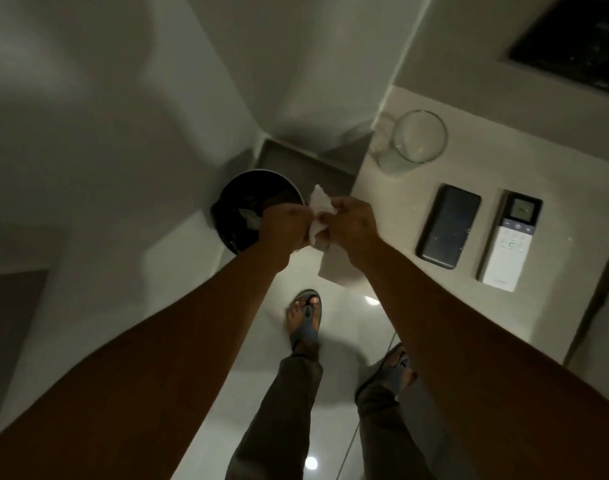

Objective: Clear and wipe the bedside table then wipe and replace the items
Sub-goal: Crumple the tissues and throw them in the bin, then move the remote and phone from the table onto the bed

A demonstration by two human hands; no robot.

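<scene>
Pale stone-like tabletop [393, 206] of the bedside table stands at the right, beside a glossy white floor [334, 341] where two feet in dark sandals are seen. On the floor in the corner, left of the table, sits a round black waste bin [240, 202] with a piece of white paper inside. On the tabletop three items lie apart from each other: a clear glass mug [412, 142] near the back edge, a dark phone [448, 226] in front of it, and just beside the phone a white remote control [510, 240] with a small screen. Both arms reach forward over the floor, between bin and table. The left hand [285, 230] and the right hand [351, 225] meet, and their fingers are clenched together around a crumpled white tissue [318, 214], held above the bin's edge.
</scene>
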